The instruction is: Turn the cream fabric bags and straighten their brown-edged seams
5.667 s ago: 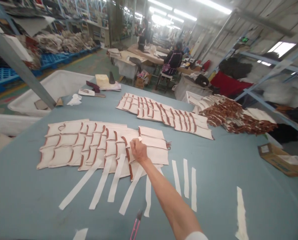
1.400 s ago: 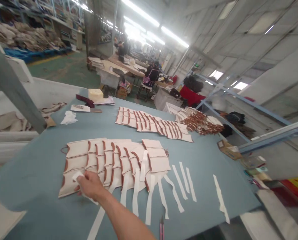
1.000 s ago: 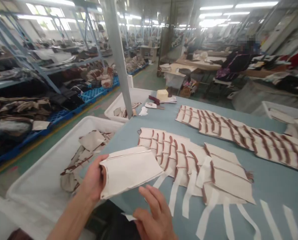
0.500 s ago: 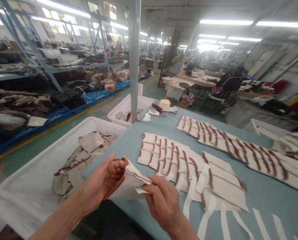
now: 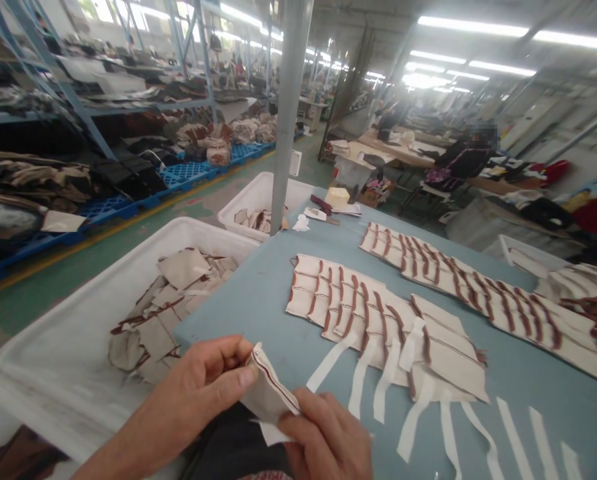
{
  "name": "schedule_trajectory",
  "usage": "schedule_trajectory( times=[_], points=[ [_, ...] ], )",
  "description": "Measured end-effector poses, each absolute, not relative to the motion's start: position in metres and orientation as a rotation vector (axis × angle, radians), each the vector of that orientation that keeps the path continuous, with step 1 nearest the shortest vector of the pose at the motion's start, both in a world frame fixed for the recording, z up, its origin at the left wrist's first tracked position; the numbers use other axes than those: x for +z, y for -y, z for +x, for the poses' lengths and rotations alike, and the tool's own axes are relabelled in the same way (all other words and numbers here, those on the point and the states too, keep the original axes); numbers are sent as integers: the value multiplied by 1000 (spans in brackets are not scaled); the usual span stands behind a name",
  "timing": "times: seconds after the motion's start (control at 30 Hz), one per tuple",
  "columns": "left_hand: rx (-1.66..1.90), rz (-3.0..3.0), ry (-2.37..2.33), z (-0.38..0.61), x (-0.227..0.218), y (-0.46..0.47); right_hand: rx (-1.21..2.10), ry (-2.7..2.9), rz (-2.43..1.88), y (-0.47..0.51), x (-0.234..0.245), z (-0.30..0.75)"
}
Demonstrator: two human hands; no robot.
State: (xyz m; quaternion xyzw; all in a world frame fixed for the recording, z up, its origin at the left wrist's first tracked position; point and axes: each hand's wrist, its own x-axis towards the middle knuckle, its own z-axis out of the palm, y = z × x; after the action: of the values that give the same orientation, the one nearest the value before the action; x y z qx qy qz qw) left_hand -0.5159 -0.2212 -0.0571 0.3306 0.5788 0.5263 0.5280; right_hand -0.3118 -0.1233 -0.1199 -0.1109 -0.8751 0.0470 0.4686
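Left hand (image 5: 203,383) and right hand (image 5: 325,433) are both clamped on a cream fabric piece (image 5: 268,393), held between them. Assessed risk: the white strip (image 5: 273,434) at the right fingers could slip or crease should that grip loosen. Left of the left hand, a white bin (image 5: 78,343) contains loose cream pieces (image 5: 184,268); a farther bin (image 5: 298,193), ahead, contains similar pieces.
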Motion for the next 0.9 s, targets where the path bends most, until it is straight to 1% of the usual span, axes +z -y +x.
schedule_trajectory(
  times=[0.27,0.47,0.57,0.77,0.9],
  points=[
    [1238,780,-1345,-505,-70,213,79,2180,-335,133,-133,-290],
    [1170,739,-1372,-490,-65,200,118,2088,-502,143,-126,-287],
    [1171,725,-1419,-481,-66,192,97,2064,-494,144,-125,-287],
    [1275,941,-1539,-466,-79,184,170,2053,-489,143,-136,-277],
    [1234,1013,-1620,-457,-75,182,190,2044,-513,144,-138,-269]
  ],
)
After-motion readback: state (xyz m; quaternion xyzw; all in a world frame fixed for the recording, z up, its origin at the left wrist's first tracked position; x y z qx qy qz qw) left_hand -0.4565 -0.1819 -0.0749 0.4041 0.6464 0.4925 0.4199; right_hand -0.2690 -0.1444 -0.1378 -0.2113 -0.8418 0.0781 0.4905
